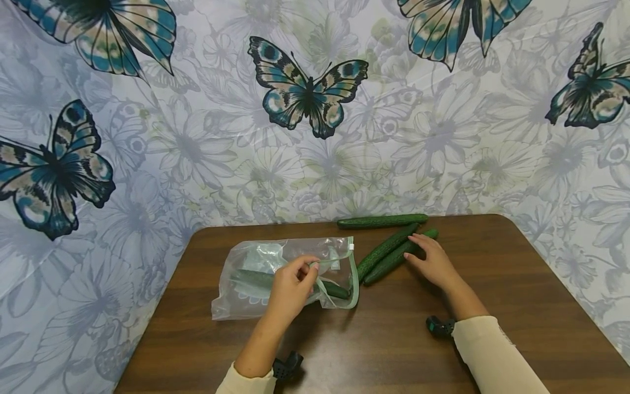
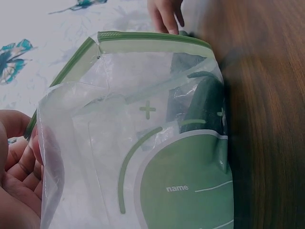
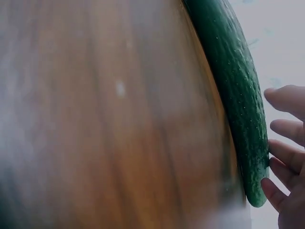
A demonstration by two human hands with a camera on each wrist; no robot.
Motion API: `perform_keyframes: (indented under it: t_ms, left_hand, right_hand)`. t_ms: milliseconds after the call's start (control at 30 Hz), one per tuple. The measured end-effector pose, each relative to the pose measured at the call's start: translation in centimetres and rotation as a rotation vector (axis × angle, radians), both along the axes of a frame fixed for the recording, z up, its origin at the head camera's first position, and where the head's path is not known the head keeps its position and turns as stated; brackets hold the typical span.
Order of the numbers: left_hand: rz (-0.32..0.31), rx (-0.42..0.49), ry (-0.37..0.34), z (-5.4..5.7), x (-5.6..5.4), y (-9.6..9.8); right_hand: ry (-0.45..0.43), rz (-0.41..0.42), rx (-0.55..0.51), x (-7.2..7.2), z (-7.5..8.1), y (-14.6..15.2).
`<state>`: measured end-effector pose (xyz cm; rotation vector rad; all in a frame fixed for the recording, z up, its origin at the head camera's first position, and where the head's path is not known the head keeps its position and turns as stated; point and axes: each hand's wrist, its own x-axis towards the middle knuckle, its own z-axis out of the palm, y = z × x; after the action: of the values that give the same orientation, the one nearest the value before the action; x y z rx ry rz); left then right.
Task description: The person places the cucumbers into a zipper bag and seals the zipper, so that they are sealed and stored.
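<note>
My left hand [image 1: 290, 287] pinches the green zip edge at the mouth of a clear zip bag [image 1: 231, 301], holding that side up. One cucumber [image 1: 337, 290] lies inside the bag; through the printed plastic it also shows in the left wrist view. My right hand [image 1: 435, 262] is over the far end of a loose cucumber [image 1: 386, 268], fingers spread and fingertips right at its skin. The right wrist view shows the same spread fingers beside the cucumber [image 3: 238, 95]. A second cucumber [image 1: 381, 253] lies alongside it, close to the bag's mouth.
Another cucumber [image 1: 379, 221] lies across the back edge of the brown wooden table [image 1: 374, 350]. Behind the table hangs a cloth [image 1: 433, 142] printed with butterflies and flowers. A dark wrist device [image 1: 439, 326] sits at my right sleeve.
</note>
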<state>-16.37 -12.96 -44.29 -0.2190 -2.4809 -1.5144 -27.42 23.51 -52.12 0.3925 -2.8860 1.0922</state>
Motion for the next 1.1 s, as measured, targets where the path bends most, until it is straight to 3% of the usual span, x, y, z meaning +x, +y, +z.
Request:
perform_keyframes:
  t_ms: [267, 567, 1100]
  left_hand:
    - [-0.003, 0.003, 0.001, 0.1, 0.0, 0.0]
    - [-0.002, 0.004, -0.002, 0.2, 0.1, 0.0]
    - [0.004, 0.005, 0.002, 0.2, 0.0, 0.0]
  right_hand:
    - [0.098, -0.009, 0.036, 0.3, 0.1, 0.7]
    - [0.03, 0.024, 0.051, -0.2, 0.3, 2.2]
    - [0.06, 0.001, 0.199, 0.9, 0.6, 3.8]
